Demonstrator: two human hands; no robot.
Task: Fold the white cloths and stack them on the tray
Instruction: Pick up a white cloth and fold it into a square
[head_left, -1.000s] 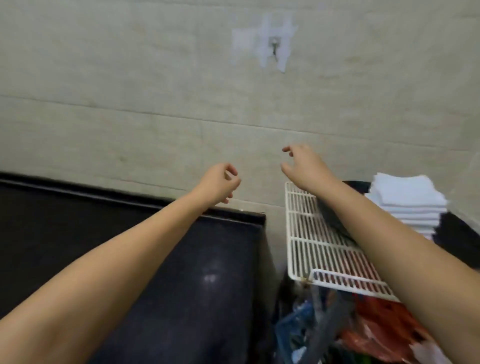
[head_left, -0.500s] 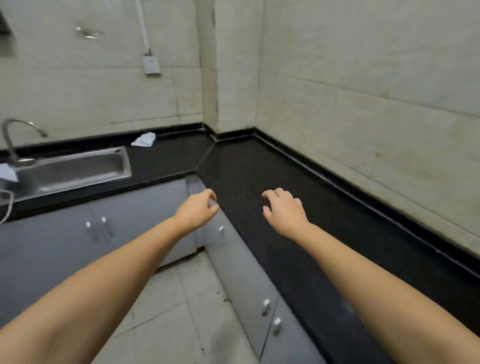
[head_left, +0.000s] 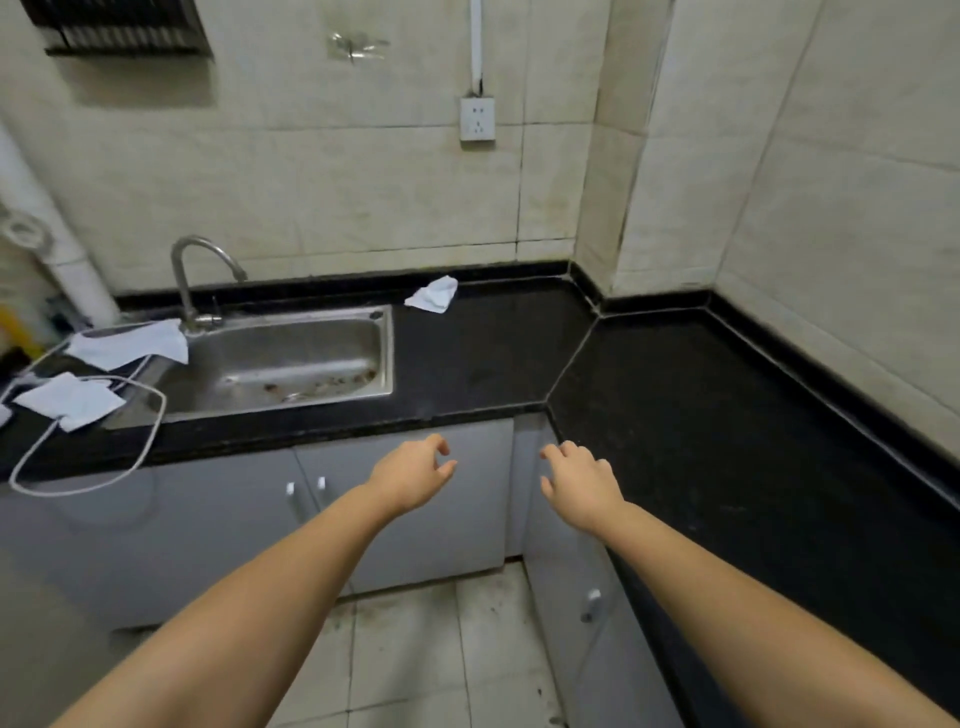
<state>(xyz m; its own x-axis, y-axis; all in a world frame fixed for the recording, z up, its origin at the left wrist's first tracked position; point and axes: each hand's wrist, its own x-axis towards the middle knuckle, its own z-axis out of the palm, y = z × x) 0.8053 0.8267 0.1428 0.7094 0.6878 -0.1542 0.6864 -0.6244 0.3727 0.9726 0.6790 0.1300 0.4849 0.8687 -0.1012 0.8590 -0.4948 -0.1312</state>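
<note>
Going from left to right, two unfolded white cloths lie on the black tabletop (head_left: 467, 364) at about nine o'clock: the nearer cloth (head_left: 70, 400) sits at the far left edge, and the second cloth (head_left: 132, 345) lies just beyond it, touching the left rim of the steel sink (head_left: 291, 358), with a white cable (head_left: 145, 447) looping around them and hanging over the tabletop's front. A third, crumpled cloth (head_left: 434, 295) rests against the back wall at about twelve o'clock, just right of the sink. The left hand (head_left: 415, 470) hangs in the air at six o'clock with fingers loosely curled and holds nothing; the right hand (head_left: 579, 475) beside it is relaxed and spread, also empty, at the tabletop's inner corner. No tray appears in this view, so I judge at least these three cloths remain to be fetched, folded and stacked. Compared with a second ago, the view has swung left, away from a wire rack and a stack of folded white cloths, along the tabletop to the sink; both hands were empty then too.
</note>
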